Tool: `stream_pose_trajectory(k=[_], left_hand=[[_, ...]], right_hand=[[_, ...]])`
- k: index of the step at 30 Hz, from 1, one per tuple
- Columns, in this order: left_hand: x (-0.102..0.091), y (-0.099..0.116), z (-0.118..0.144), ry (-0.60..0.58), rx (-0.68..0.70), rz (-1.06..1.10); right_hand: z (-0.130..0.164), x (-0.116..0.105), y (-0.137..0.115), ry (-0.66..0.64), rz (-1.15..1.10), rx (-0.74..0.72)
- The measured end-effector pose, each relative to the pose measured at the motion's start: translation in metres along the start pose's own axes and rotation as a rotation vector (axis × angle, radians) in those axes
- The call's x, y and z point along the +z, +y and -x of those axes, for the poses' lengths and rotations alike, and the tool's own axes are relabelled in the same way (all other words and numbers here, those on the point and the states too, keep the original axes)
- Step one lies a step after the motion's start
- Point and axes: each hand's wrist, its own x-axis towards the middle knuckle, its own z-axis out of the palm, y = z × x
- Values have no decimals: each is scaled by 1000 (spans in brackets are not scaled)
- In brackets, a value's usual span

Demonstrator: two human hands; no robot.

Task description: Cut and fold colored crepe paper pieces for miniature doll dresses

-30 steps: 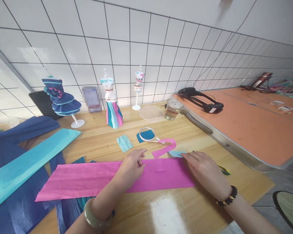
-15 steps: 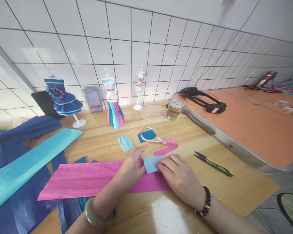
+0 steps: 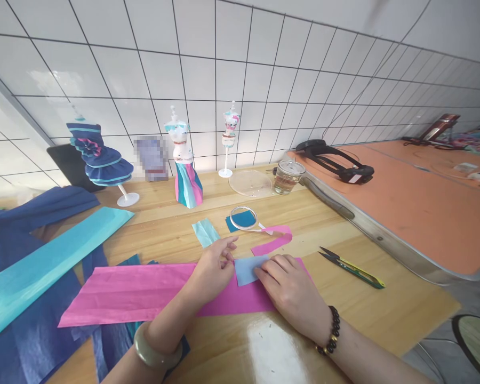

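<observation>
A long strip of pink crepe paper (image 3: 132, 290) lies flat across the wooden table in front of me. On its right part rests a small light-blue paper rectangle (image 3: 246, 271). My right hand (image 3: 290, 285), palm down with fingers together, grips the rectangle's right edge. Beside its left edge, my left hand (image 3: 214, 269) rests on the pink strip, fingers bent and apart with nothing visible in them. A pale aqua piece (image 3: 205, 232) lies just beyond my left hand. Behind the rectangle is a round magnifying glass (image 3: 244, 218) over dark teal paper squares (image 3: 232, 224), near a curled pink strip (image 3: 276, 241).
Thread snips (image 3: 352, 268) lie on the right. Three small dress forms (image 3: 183, 154) stand along the tiled wall, near a glass of liquid (image 3: 288, 177) and a clear disc (image 3: 250, 183). Blue paper (image 3: 28, 341) and a turquoise strip (image 3: 60, 245) cover the left side.
My left hand has shifted slightly left from the rectangle's edge, its fingers a little more spread. My right hand stays on the rectangle. The camera view has tilted slightly.
</observation>
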Motion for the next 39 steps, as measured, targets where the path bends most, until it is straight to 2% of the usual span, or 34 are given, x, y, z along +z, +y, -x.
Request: stream_pose_trajectory(k=[5,13,18,21,27,39], left_hand=[[0,0,0,0,8,-5],[1,0,0,19,56,-62],[-1,4,2,76,109,-315],[-1,5,3,73,134,-416],[0,1,1,26,164,-400],[-1,2,1,42,185,-383]], right_hand=[[-2,-1,-1,50,0,25],[-2,0,-2,36,6,74],[4,3,-2,26,-61,65],[6,4,-1,25,-76,68],[5,3,-2,25,-65,76],[0,2,-6,-19,-11,73]])
